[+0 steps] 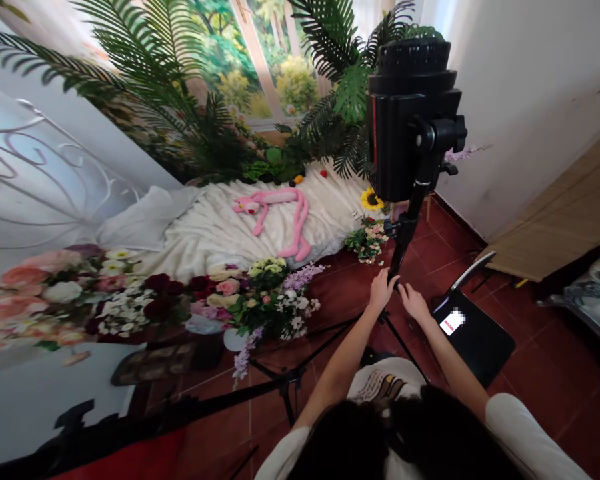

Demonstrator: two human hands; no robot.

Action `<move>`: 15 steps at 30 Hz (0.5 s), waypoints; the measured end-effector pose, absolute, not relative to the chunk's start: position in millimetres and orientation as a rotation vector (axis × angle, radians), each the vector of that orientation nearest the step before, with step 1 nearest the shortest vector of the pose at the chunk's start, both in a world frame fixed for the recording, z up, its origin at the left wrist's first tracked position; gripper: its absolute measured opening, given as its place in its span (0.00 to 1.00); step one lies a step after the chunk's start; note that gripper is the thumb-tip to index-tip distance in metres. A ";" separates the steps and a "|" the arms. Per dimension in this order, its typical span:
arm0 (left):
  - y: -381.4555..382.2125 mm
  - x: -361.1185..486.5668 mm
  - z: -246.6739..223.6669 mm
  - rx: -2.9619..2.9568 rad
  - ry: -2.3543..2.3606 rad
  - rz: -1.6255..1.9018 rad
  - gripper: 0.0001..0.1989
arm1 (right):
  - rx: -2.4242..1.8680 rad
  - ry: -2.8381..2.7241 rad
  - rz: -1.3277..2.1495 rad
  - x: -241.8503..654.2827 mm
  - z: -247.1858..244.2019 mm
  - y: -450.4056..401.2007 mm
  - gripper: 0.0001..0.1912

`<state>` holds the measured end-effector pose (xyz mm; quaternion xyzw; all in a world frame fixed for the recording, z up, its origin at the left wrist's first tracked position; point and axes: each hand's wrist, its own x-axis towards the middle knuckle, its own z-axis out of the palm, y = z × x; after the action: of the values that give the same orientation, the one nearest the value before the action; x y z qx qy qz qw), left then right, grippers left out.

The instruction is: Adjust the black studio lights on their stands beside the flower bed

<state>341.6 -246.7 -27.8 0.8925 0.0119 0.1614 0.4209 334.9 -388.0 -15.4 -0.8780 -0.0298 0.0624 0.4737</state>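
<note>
A large black studio light (410, 127) stands on a black stand pole (405, 240) right in front of me. My left hand (381, 291) is wrapped round the pole low down, below the tilt joint. Just to its right, my right hand (413, 300) has its fingers bent at a small dark part on the pole, perhaps a knob or collar, mostly hidden by the fingers. The stand's legs spread on the floor beneath my hands.
A pink plush toy (280, 197) lies on a white fur-covered bed (205, 233), with flowers (265, 293) along its near edge. At right, a black chair (480, 340) holds a phone (450, 323). Another black stand (220, 400) crosses the lower left.
</note>
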 end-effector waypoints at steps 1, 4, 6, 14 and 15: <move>-246.7 341.6 -27.6 2.234 0.028 0.402 0.20 | -2.127 -0.062 0.138 336.2 -19.0 -385.2 0.17; -246.7 341.8 -27.7 2.234 0.039 0.397 0.21 | -2.032 -0.046 0.174 338.7 -22.7 -378.1 0.23; -246.7 342.2 -28.4 2.231 0.048 0.399 0.21 | -1.995 -0.064 0.223 337.6 -21.9 -376.8 0.24; -245.9 342.7 -27.3 2.231 0.032 0.394 0.20 | -2.159 -0.179 0.123 335.1 -8.4 -387.7 0.17; -245.9 342.3 -26.7 2.231 0.031 0.393 0.20 | -2.140 -0.196 0.144 335.8 -6.8 -388.3 0.16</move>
<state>342.3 -245.9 -26.7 0.8918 0.0122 0.1571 0.4241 335.8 -388.3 -6.8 -0.8748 -0.0802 0.0590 0.4742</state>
